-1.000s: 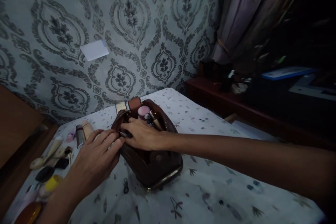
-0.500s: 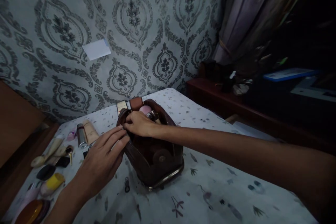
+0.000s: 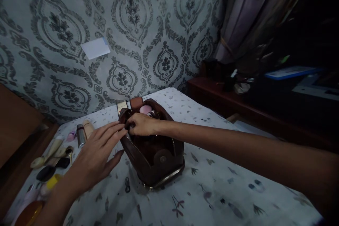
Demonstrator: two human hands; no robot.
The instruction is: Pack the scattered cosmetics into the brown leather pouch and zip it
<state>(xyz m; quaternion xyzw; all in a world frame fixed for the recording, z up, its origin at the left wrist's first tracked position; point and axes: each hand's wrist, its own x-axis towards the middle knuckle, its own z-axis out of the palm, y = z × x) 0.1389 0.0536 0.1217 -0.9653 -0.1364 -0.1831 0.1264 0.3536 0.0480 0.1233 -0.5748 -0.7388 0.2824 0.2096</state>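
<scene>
A dark brown zippered bag (image 3: pixel 143 169) lies unzipped on the patterned white cloth. My left hand (image 3: pixel 99 150) has its fingers stretched out, with the tips against the bag's left rim and the thumb apart below. Inside the opening, at the far left, my right hand (image 3: pixel 141 124) has its fingers curled; whatever they hold is hidden by the rim and shadow. Near its wrist in the bag are a round pink item (image 3: pixel 146 109) and a small shiny item. A brown box-like item (image 3: pixel 136 103) and a cream box (image 3: pixel 122 106) are at the bag's far end.
Left of the bag lie a silver-and-dark tube (image 3: pixel 81 136), a beige tube (image 3: pixel 88 128), brushes (image 3: pixel 54 148), a black oval item (image 3: pixel 45 173) and a yellow-capped container (image 3: pixel 53 181). Patterned wallpaper rises behind. A dark red ledge (image 3: pixel 209 93) stands at the right.
My left hand has slid slightly left, its thumb now spread away from the bag. My right hand stays in the bag, its fingers a little more curled. The view has shifted slightly.
</scene>
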